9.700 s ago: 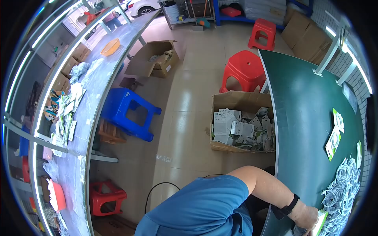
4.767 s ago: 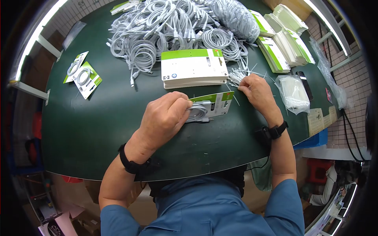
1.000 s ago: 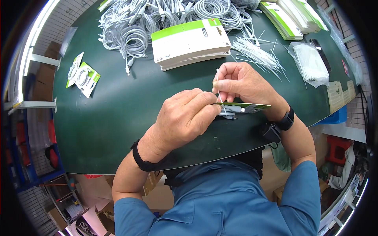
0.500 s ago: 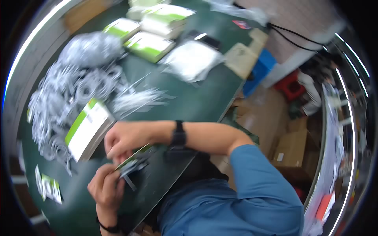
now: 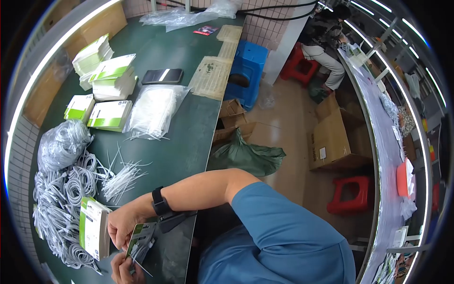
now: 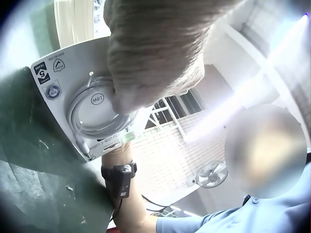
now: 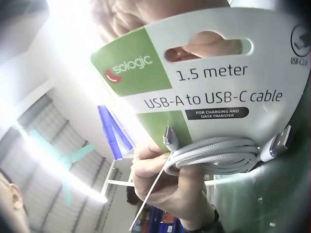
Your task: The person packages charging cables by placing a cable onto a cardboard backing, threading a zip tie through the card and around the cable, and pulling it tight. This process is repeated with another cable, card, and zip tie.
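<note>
A charging cable [image 7: 214, 153] lies coiled on the front of a green and white packaging card [image 7: 214, 85]. My left hand [image 5: 126, 269] grips the card's edge and the coil between thumb and fingers; it looms large in the left wrist view. A thin white cable tie [image 7: 150, 194] runs past the coil, its tail sticking out in front of the card. Behind the card, my right hand [image 5: 127, 220] pinches at the tie with curled fingers, the fingertips mostly hidden. Part of that hand shows through the hanging slot in the right wrist view.
Beside the hands stands a stack of cards [image 5: 94, 229]. Loose cable ties [image 5: 124, 182], heaped grey cables [image 5: 56, 213], more card stacks [image 5: 113, 78], a bag of ties [image 5: 153, 109] and a phone [image 5: 162, 76] lie on the green table [image 5: 175, 146]. Another person [image 5: 324, 47] sits beyond the aisle.
My right hand took a tie from the loose pile and brought it to the card. Since then the head view has swung right, toward the aisle, with both hands still at the card.
</note>
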Available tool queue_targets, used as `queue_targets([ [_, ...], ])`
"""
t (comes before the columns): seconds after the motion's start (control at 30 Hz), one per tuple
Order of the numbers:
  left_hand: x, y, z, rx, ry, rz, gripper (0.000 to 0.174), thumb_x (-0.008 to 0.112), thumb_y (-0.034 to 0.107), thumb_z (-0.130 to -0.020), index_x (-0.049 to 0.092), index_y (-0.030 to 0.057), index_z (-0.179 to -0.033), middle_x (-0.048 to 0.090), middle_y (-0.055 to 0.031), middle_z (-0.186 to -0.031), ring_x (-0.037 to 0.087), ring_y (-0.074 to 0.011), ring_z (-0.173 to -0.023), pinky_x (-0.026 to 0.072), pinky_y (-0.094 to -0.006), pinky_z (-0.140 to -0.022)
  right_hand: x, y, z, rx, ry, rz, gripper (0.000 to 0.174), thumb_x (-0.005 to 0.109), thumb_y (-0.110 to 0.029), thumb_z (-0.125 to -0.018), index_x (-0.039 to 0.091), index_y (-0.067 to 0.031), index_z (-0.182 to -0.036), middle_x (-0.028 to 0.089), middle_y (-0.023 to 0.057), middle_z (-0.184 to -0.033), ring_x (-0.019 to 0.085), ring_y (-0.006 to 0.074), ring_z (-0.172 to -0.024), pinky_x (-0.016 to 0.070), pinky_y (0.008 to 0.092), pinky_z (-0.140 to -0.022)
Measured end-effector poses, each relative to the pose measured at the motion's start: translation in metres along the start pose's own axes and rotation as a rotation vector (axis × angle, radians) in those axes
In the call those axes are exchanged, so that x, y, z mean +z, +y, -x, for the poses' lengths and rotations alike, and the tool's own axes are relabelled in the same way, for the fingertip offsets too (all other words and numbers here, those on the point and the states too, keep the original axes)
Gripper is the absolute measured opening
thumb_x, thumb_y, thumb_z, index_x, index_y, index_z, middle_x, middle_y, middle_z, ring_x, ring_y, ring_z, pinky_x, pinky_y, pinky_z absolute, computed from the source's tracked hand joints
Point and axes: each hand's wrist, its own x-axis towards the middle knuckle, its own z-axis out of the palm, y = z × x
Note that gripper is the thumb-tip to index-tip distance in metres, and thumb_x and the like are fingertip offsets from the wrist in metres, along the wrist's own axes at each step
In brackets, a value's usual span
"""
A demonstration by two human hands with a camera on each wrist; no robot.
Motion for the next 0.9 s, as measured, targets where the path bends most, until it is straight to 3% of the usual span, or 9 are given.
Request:
queue_targets([
  [0.23,0.002,0.004,-0.010,-0.005,0.009,0.017,0.015,0.080,-0.008,-0.088,0.074,0.0037,-0.095,0.079,-0.0143,-0.102,0.078,-0.0344,-0.089,0.0623,-0.0426,-0.073,0.002,0.004,-0.008,-0.063,0.007,0.190,0.019,0.094,-0.007,-0.081,0.083,0.0026,-0.093,0.081,0.0098,-0.086,0.075,0.0139,-0.075,0.0578,0.0283,-0.064],
  [0.6,0.005,-0.004,-0.006,-0.092,-0.024,0.094,0.016,0.080,-0.006,-0.082,0.074,0.0027,-0.094,0.079,-0.0145,-0.100,0.077,-0.0338,-0.088,0.0617,-0.0425,-0.076,-0.005,0.018,-0.022,-0.034,-0.052,0.219,0.023,0.095,-0.014,-0.082,0.084,0.0000,-0.096,0.081,0.0069,-0.088,0.073,0.0121,-0.078,0.0553,0.0291,-0.065],
  [0.9,0.007,-0.003,-0.010,-0.186,-0.010,0.170,0.016,0.084,-0.004,-0.085,0.072,0.0028,-0.093,0.078,-0.0134,-0.100,0.071,-0.0273,-0.081,0.0550,-0.0345,-0.066,-0.007,0.004,-0.005,-0.047,-0.058,0.199,0.023,0.091,-0.012,-0.085,0.082,0.0030,-0.099,0.080,0.0076,-0.088,0.072,0.0128,-0.078,0.0547,0.0292,-0.064],
])
